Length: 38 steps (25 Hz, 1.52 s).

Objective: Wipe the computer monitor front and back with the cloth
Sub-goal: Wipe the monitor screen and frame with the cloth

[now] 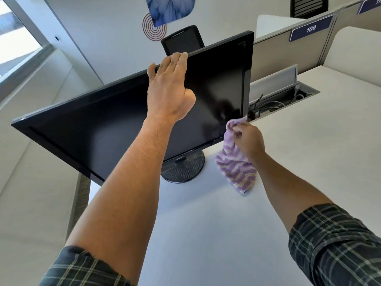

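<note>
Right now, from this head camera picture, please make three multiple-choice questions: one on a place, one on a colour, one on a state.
1. Where does the left hand rest?
A. on the monitor's top edge
B. on its round base
C. flat on the desk

2. What colours has the cloth?
A. plain red
B. purple and white stripes
C. green checks

3. What state is the screen in?
A. showing a bright picture
B. dark
C. cracked across

Answers: 1 A, its fingers curl over the top bezel; 2 B, the cloth in the right hand shows zigzag stripes; 3 B, the panel is black with faint reflections.
</note>
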### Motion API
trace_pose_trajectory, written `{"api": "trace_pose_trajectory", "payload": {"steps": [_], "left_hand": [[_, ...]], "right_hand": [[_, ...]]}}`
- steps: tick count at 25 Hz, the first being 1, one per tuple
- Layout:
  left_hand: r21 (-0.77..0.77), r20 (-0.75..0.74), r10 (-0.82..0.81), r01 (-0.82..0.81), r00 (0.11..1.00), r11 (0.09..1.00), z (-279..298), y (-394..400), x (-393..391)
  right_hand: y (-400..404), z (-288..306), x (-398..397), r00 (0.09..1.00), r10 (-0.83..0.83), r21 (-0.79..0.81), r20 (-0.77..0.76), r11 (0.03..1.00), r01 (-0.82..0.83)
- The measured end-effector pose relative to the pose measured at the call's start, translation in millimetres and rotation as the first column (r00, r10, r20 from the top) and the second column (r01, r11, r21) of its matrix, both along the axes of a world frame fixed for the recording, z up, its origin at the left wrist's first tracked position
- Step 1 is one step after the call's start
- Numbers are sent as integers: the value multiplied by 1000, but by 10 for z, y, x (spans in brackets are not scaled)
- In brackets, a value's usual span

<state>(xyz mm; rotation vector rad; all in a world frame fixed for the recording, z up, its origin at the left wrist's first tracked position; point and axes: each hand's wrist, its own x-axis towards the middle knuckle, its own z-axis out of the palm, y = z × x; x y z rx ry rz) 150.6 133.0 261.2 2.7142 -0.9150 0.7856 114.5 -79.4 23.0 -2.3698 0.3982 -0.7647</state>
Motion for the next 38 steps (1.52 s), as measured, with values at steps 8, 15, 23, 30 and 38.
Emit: {"api": "trace_pose_trajectory", "payload": {"steps": [8,15,23,30,38], "left_hand": [[-29,-4,2,-2,1000,1000,2,-27,-9],[-30,7,-4,4,1000,1000,4,-8,-17],[-67,11,-21,22,1000,998,-16,-21,-54],[-57,3,-8,8,1000,998,-12,-20,-49],[-66,14,-28,29,1000,997,-23,-24,-65]], "right_hand": [[806,202,173,909,223,-32,353,973,-227],[289,232,86,944,-170,174,284,977,124],[373,-43,77,981,-189,142,-34,971,192],[334,-37,-17,988,-153,68,12,986,152],[171,-256,-38,974,-120,-8,-192,993,121]]}}
